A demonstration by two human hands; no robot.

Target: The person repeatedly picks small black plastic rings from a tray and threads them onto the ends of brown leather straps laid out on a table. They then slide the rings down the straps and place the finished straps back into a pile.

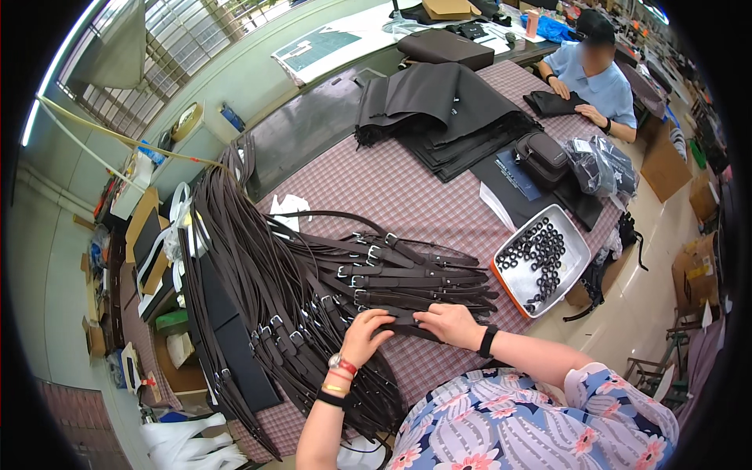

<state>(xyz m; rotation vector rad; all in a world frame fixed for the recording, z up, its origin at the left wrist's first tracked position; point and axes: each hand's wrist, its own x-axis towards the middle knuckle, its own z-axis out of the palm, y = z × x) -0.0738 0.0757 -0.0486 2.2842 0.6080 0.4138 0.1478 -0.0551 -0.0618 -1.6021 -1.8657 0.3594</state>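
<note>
Near the front of the table, my left hand (363,337) is closed on a dark brown leather strap (404,319), fingers and thumb at its edge. My right hand (453,323) pinches the same strap a little to the right. Just beyond both hands lies a row of similar straps with silver buckles (374,254), their ends pointing right. To the left, a long heap of brown straps (243,243) runs across the table, with more buckles (277,323) close to my left wrist. My fingers partly hide the strap I hold.
An orange-edged white tray (578,252) of small black rings (540,254) stands to the right. Beyond it are a small black bag (540,157), a plastic-wrapped bundle (601,166) and stacked black sheets (439,102). Across the table, a person (599,78) handles a dark piece.
</note>
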